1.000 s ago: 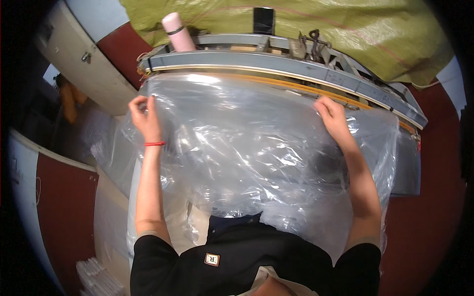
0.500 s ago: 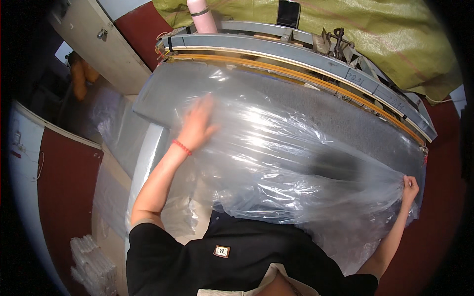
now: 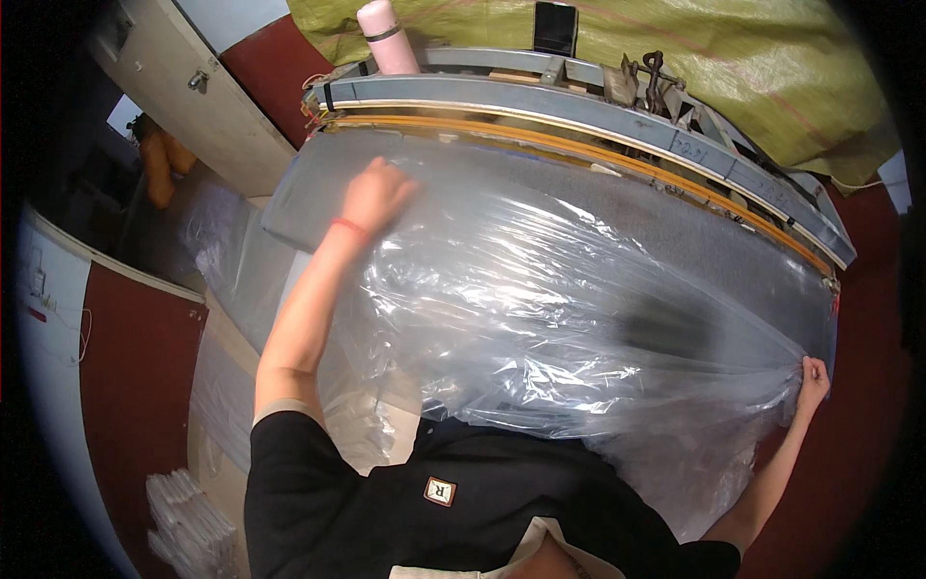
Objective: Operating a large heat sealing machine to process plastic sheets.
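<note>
A wide sheet of clear plastic film (image 3: 540,289) lies wrinkled and shiny across a grey padded work surface (image 3: 694,217) in front of me. At the right end my right hand (image 3: 815,380) pinches a corner of the film, and folds fan out from its fingertips toward the left. My left hand (image 3: 376,196), a red bracelet on its wrist, is over the far left part of the film. Motion blurs its fingers, so whether they grip the film cannot be made out. Toward my body the film hangs down against my black shirt.
Behind the surface runs a grey metal frame (image 3: 453,92) with an orange strip (image 3: 540,131) and a rusty clamp (image 3: 656,82). A pink bottle (image 3: 388,41) and a dark phone (image 3: 556,29) stand by it. Stacked clear plastic packs (image 3: 191,526) lie low at the left.
My left hand has moved slightly up and left, its fingers less spread than before. My right hand, still pinching the film corner, has shifted a little right and down.
</note>
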### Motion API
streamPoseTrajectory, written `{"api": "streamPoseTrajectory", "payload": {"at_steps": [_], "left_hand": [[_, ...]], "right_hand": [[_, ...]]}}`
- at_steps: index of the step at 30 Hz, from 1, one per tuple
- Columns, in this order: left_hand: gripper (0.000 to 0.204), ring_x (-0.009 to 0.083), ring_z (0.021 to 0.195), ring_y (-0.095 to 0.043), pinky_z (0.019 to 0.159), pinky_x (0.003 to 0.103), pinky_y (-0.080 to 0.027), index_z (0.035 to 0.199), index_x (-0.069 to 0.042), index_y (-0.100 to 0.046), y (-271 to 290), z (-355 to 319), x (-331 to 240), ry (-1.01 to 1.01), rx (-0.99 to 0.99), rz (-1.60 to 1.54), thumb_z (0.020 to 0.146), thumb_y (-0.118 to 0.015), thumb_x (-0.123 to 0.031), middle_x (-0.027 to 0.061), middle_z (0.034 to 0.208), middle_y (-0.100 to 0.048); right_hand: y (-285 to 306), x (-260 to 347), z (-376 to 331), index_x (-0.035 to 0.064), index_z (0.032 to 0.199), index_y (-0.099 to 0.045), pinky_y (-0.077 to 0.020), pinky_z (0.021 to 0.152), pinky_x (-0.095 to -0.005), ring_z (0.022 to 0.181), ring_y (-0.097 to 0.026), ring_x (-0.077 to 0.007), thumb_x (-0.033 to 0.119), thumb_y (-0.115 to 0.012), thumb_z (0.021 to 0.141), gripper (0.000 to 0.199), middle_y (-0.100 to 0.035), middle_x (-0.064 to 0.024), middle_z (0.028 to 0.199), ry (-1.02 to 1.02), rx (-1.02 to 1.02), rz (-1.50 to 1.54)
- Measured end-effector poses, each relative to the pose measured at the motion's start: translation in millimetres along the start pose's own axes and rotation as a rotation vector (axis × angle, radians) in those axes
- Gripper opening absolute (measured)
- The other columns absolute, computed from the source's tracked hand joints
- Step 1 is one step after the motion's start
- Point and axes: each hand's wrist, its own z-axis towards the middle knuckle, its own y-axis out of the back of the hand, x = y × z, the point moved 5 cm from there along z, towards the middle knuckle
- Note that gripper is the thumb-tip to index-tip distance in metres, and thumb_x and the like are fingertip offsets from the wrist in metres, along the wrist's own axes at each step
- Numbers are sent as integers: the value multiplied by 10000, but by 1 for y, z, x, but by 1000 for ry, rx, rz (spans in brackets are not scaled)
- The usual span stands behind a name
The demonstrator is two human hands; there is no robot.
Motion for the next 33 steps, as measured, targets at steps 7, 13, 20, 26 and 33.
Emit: {"api": "streamPoseTrajectory", "payload": {"at_steps": [7, 13, 20, 26, 33], "left_hand": [[169, 289, 792, -523, 685, 365, -427, 885, -78, -610, -19, 16, 20, 41, -183, -145, 732, -549, -114, 127, 767, -558], [103, 262, 742, -499, 666, 330, -408, 804, -17, -568, -15, 14, 26, -85, -261, -221, 720, -580, -74, 117, 744, -519], [135, 87, 563, -446, 483, 220, -369, 804, -58, -518, -28, 31, 46, 639, -450, -1331, 833, -449, -171, -4, 685, -478], [121, 60, 527, -390, 476, 202, -332, 755, -41, -492, -61, 66, 97, 584, -705, -945, 831, -480, -134, -22, 602, -444], [103, 48, 555, -419, 512, 179, -345, 724, -53, -515, -80, 92, 101, 597, -718, -1161, 761, -599, -99, -23, 649, -510]], "right_hand": [[11, 0, 0, 6, 732, -548, -365, 681, -194, 705, -436, -70, 113, -597, 782, 128, -498, 29, 707, -39, -46, 89], [8, -5, 26, 16, 779, -581, -366, 701, -191, 730, -454, -71, 153, -594, 792, 139, -520, 19, 748, -79, -96, 104], [-37, -17, 98, 63, 854, -594, -361, 540, -205, 636, -453, -62, 256, -561, 810, 201, -508, 29, 696, -330, -209, 466], [-136, 3, 150, 41, 799, -579, -392, 586, -197, 615, -486, -90, 243, -607, 783, 205, -552, -11, 687, -176, -339, 443], [-130, 4, 160, 16, 795, -551, -410, 637, -206, 659, -514, -90, 201, -663, 731, 225, -571, -23, 705, -135, -532, 364]]}}
